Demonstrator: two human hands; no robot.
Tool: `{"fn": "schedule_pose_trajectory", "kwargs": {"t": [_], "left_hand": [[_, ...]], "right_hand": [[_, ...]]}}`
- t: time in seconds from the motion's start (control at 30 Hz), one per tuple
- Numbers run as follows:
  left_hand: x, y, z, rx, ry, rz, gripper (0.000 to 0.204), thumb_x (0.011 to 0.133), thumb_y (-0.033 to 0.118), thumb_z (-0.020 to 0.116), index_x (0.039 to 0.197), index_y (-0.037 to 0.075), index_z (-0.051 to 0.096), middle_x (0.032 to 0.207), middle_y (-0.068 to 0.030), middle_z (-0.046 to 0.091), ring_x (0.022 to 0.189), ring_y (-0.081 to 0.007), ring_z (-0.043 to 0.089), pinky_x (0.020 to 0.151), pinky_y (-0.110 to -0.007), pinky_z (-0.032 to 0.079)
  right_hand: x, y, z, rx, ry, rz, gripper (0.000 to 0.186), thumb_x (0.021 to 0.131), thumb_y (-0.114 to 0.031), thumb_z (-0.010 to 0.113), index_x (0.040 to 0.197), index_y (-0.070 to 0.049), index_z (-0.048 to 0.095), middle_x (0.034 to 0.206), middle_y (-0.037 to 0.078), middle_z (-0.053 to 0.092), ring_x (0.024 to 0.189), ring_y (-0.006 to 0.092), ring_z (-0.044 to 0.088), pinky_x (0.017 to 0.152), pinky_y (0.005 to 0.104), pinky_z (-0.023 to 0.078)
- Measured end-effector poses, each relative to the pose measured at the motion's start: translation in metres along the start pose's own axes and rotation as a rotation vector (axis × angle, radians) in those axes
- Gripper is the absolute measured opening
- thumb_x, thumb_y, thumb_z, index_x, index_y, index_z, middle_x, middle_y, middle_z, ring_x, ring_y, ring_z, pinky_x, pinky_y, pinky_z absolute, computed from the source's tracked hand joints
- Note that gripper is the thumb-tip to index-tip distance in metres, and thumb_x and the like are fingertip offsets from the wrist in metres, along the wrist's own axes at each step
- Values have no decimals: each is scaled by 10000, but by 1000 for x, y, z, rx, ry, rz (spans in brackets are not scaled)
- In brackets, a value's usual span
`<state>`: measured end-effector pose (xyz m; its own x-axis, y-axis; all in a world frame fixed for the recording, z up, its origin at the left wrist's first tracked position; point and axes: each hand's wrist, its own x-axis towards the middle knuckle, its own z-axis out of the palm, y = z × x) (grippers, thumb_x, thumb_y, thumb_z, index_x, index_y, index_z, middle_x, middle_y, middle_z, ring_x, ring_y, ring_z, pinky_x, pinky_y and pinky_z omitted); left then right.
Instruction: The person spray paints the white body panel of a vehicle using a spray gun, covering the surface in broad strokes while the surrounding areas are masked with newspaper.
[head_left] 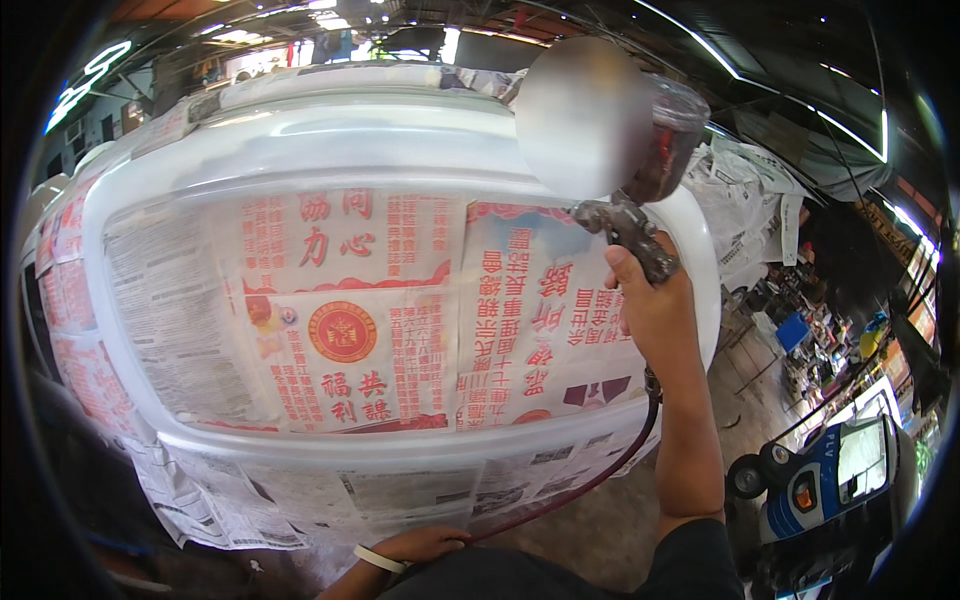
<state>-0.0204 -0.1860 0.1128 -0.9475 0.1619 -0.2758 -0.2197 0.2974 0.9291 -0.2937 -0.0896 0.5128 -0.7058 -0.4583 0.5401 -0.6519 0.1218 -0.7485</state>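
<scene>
We see a grimy metal spray gun (628, 232) with a dark cup on top, raised before the white vehicle panel (400, 140) whose window is masked with newspaper (330, 310). Open floor lies lower right. Our right hand (655, 300) grips its handle; our left hand (425, 545) pinches the red hose (590, 480).

right hand (650, 300) raised, fingers clenched; left hand (425, 545) low, seemingly loosely closed

You see bright light from the ceiling lamps (330, 15). The edges bend and go dark. Shiny glare sits on the white car body (400, 125).
</scene>
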Motion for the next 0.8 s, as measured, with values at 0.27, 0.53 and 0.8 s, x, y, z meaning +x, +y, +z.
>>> {"fn": "schedule_pose_trajectory", "kwargs": {"t": [0.27, 0.53, 0.8], "left_hand": [[19, -11, -5, 37, -65, 83, 426, 1073, 300, 518, 1394, 32, 596, 1357, -180, 643, 1281, -301, 585, 1108, -376, 423], [8, -12, -1, 26, -48, 103, 380, 1058, 243, 534, 1358, 21, 607, 1319, -195, 654, 1259, -327, 594, 1080, -392, 441], [-19, -25, 8, -14, 73, 73, 390, 1045, 230, 551, 1367, 14, 600, 1339, -201, 645, 1270, -339, 588, 1090, -397, 434]], "right_hand": [[-11, 25, -52, -45, 223, 120, 346, 984, -335, 702, 1127, -29, 626, 789, 46, 664, 481, 80, 503, 425, 257, 411], [-24, 1, -42, -12, 102, 75, 430, 1008, -429, 642, 1181, -36, 621, 816, 43, 668, 398, 82, 481, 359, 239, 367], [-31, -54, 34, 68, -134, 7, 370, 979, -350, 708, 1158, -36, 630, 786, 29, 632, 550, 80, 542, 474, 257, 462]]}}
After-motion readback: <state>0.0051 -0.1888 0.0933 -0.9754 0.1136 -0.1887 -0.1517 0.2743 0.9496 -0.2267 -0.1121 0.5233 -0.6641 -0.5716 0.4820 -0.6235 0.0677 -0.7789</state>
